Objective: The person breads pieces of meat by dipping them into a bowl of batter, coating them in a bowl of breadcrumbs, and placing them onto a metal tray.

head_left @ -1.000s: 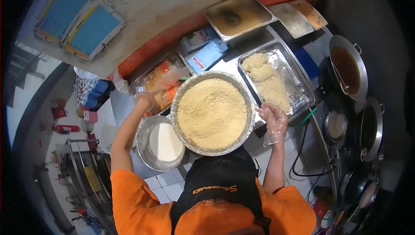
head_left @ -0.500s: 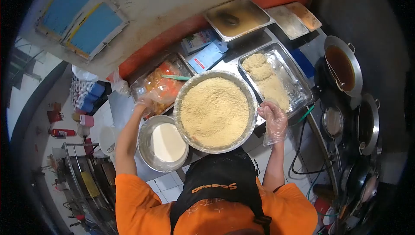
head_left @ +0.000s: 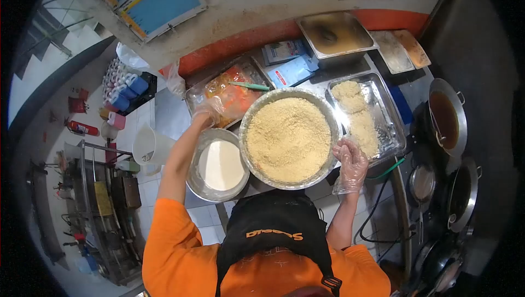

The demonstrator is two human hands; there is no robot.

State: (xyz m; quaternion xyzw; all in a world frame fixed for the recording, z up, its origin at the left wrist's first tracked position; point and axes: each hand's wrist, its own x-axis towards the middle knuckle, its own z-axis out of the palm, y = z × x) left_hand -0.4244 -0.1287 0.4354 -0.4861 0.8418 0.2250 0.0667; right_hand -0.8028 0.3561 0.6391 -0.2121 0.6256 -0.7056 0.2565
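My left hand (head_left: 209, 112), in a clear plastic glove, reaches into the near edge of a metal tray (head_left: 192, 99) of orange and yellow food pieces; its fingers are hard to make out against the food. Across that tray lies a green-handled utensil (head_left: 249, 85). My right hand (head_left: 351, 163), also gloved, is beside the right rim of a large bowl of pale yellow crumbs (head_left: 290, 138), fingers curled together; whether they hold anything cannot be seen. Below my left forearm sits a metal bowl of white batter (head_left: 221, 166).
Right of the crumb bowl, a metal tray (head_left: 385, 111) carries crumb-coated pieces (head_left: 358, 122). Behind stand a deep pan of brownish liquid (head_left: 336, 31) and a blue box (head_left: 293, 71). Woks with dark oil (head_left: 445, 116) line the right side. A white bucket (head_left: 152, 146) is at left.
The view has shifted, so most things appear further right. My left hand has moved a little deeper into the tray of food pieces. My right hand stays by the crumb bowl's rim.
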